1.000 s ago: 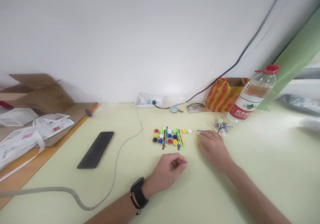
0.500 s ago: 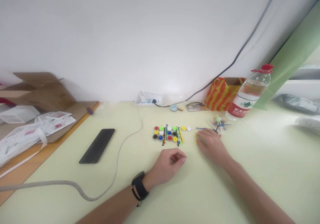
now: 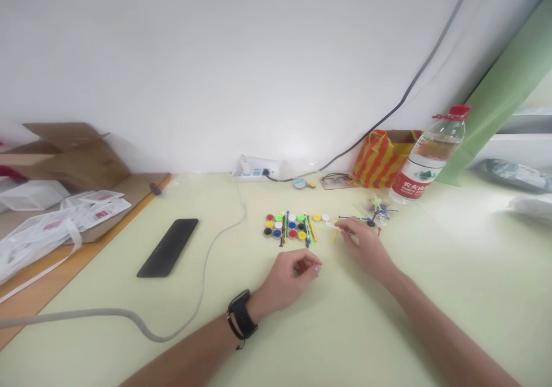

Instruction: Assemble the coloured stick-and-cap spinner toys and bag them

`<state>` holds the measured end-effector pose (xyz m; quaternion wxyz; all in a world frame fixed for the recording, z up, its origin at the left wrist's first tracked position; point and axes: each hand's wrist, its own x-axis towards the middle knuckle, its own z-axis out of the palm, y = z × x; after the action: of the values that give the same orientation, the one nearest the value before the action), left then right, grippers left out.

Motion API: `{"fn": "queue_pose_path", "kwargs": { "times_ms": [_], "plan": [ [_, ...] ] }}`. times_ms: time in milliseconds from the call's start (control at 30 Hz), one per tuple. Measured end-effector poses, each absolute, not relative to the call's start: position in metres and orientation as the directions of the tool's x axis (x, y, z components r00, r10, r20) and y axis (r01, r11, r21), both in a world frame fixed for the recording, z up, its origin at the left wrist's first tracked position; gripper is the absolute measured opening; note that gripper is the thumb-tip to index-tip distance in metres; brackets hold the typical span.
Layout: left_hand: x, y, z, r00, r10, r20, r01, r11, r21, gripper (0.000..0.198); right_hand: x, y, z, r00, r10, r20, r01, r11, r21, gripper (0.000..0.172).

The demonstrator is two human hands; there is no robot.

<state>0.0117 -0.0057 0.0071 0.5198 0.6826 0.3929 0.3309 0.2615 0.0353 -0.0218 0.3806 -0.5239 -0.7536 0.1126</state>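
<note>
Thin yellow plastic stick (image 3: 335, 236): lying on the pale green tabletop (image 3: 388, 329), just right of the grid of small round coloured discs (image 3: 292, 229).

Right hand (image 3: 365, 247): resting palm down, fingertips gathering close at the stick's far end; cannot tell whether they are gripping it.

Left hand (image 3: 291, 279): resting nearby, fingers curling into the palm.

Loose heap of coloured sticks (image 3: 379, 211): lying beyond the right hand.

Clear plastic bottle with red cap (image 3: 425, 163): standing behind the heap, fill level unclear.

Orange-and-yellow striped bag (image 3: 379, 160): leaning beside the bottle, contents hidden.

Black phone (image 3: 168, 247): lying well left.
</note>
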Motion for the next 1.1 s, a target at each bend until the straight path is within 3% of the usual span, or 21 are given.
{"fn": "queue_pose_path", "kwargs": {
  "times_ms": [167,367,500,667,833,1100],
  "plan": [
    [0.012,-0.006,0.009,0.476,0.879,0.038,0.214,-0.158,0.964,0.015,0.254,0.034,-0.024,-0.198,0.903,0.380,0.731,0.395,-0.556,0.043],
    [0.014,-0.005,0.008,0.481,0.875,0.049,0.224,-0.176,0.959,0.015,0.244,0.040,-0.033,-0.207,0.906,0.369,0.893,0.329,-0.308,0.052],
    [0.016,-0.005,0.008,0.475,0.879,0.047,0.241,-0.181,0.954,0.015,0.243,0.042,-0.032,-0.208,0.890,0.405,0.916,0.323,-0.238,0.046],
    [0.015,-0.006,0.007,0.466,0.882,0.065,0.222,-0.188,0.957,0.016,0.247,0.040,-0.026,-0.259,0.865,0.429,0.854,0.413,-0.316,0.018],
    [0.014,-0.003,0.003,0.404,0.907,0.123,0.194,-0.216,0.957,0.015,0.247,0.036,-0.023,-0.306,0.856,0.416,0.818,0.460,-0.345,0.016],
    [0.014,-0.003,-0.002,0.308,0.941,0.138,0.188,-0.203,0.961,0.036,0.227,0.011,-0.001,-0.339,0.856,0.391,0.589,0.517,-0.620,0.011]
  ]
}}
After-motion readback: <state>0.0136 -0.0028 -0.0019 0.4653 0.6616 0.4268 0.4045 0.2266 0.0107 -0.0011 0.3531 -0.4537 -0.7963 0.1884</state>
